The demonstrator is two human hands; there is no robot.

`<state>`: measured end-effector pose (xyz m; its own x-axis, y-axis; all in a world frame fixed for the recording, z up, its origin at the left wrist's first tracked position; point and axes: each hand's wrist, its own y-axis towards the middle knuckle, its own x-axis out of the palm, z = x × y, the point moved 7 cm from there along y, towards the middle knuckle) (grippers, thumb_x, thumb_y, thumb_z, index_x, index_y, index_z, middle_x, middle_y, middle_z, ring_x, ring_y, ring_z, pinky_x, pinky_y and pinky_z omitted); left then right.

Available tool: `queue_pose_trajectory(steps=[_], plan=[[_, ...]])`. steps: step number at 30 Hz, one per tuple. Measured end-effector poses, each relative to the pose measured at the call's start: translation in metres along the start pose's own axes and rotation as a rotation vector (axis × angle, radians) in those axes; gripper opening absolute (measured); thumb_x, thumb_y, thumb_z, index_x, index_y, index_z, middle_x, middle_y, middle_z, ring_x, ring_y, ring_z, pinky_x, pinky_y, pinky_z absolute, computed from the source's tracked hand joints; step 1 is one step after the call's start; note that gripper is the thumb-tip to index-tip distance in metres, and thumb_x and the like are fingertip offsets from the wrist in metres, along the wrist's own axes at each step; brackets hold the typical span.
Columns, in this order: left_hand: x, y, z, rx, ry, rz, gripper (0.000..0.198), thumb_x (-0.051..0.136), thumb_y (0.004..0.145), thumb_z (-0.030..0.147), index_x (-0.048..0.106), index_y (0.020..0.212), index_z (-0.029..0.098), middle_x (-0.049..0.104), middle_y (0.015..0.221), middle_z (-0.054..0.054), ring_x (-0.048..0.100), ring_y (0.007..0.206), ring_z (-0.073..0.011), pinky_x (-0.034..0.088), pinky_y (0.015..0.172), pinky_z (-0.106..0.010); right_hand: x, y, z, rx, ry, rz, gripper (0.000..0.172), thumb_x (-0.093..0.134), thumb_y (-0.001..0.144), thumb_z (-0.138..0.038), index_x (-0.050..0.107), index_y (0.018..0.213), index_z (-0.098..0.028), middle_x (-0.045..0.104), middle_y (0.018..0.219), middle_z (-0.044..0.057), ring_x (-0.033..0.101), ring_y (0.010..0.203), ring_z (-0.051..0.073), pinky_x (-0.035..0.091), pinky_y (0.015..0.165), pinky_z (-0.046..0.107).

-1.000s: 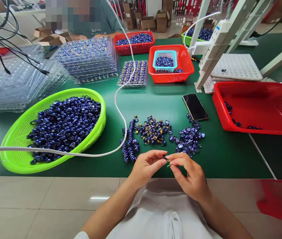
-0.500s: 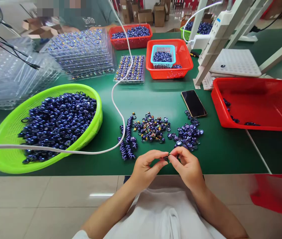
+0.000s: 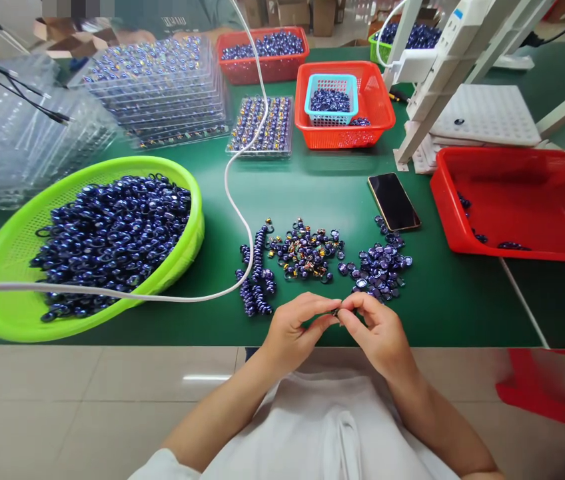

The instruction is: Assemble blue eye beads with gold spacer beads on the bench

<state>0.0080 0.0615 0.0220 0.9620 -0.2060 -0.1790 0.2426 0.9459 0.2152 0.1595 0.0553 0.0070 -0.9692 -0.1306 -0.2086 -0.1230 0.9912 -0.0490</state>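
My left hand point(image 3: 292, 332) and my right hand point(image 3: 381, 332) meet at the table's near edge, thumbs and forefingers pinched together. Between the fingertips is a small dark shiny piece point(image 3: 335, 312), mostly covered, so its exact shape is unclear. Just beyond the right hand spreads a pile of dark blue metallic caps point(image 3: 382, 270). A heap of small blue-and-gold ring-like pieces point(image 3: 307, 250) lies to its left. Farther left, blue ring-like pieces stand stacked in rows point(image 3: 257, 283).
A green basket point(image 3: 182, 173) full of blue rings stands left, crossed by a white cable point(image 3: 235, 193). A phone point(image 3: 393, 201) and red tray point(image 3: 522, 200) lie right. Behind are clear stacked trays point(image 3: 162, 100), an orange basket point(image 3: 375, 87) and a white post point(image 3: 427, 100).
The view has shifted slightly, with the table's contents sitting a little higher in the picture. Both hands stay pinched together on the small piece, with only slight finger movement.
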Motion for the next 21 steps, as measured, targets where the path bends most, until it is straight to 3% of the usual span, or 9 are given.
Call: queue_pose_trajectory(steps=[4,10,14,21], plan=[[0.0,0.001,-0.003,-0.015,0.007,-0.011,0.027,0.067,0.088,0.014,0.076,0.11,0.025,0.079,0.091,-0.006,0.071,0.082,-0.018,0.057,0.076,-0.03,0.001,0.001,0.006,0.049,0.02,0.004,0.012,0.061,0.092,-0.031,0.063,0.085,-0.022,0.065,0.078,0.0,0.061,0.072,0.015,0.049,0.064,0.025],[-0.002,0.001,-0.013,-0.16,0.051,0.045,0.019,0.076,0.082,0.021,0.079,0.101,0.021,0.078,0.084,-0.005,0.072,0.075,-0.018,0.057,0.073,-0.029,0.002,0.003,0.011,0.072,0.034,0.018,0.014,0.062,0.091,-0.033,0.063,0.083,-0.021,0.065,0.076,0.0,0.061,0.07,0.014,0.049,0.062,0.024],[-0.001,0.002,-0.013,-0.128,0.024,0.04,0.017,0.074,0.083,0.02,0.08,0.099,0.023,0.078,0.081,-0.005,0.07,0.072,-0.0177,0.056,0.069,-0.028,0.002,0.006,0.013,0.101,0.046,0.017,0.015,0.063,0.09,-0.033,0.061,0.081,-0.021,0.063,0.074,0.0,0.061,0.067,0.014,0.051,0.061,0.024],[0.002,0.001,-0.012,-0.119,-0.017,0.027,0.024,0.07,0.085,0.018,0.078,0.107,0.024,0.077,0.082,-0.006,0.069,0.074,-0.0173,0.056,0.071,-0.028,0.005,0.012,0.016,0.19,0.093,-0.094,0.018,0.064,0.089,-0.037,0.057,0.084,-0.021,0.063,0.072,-0.001,0.065,0.061,0.013,0.051,0.052,0.022]])
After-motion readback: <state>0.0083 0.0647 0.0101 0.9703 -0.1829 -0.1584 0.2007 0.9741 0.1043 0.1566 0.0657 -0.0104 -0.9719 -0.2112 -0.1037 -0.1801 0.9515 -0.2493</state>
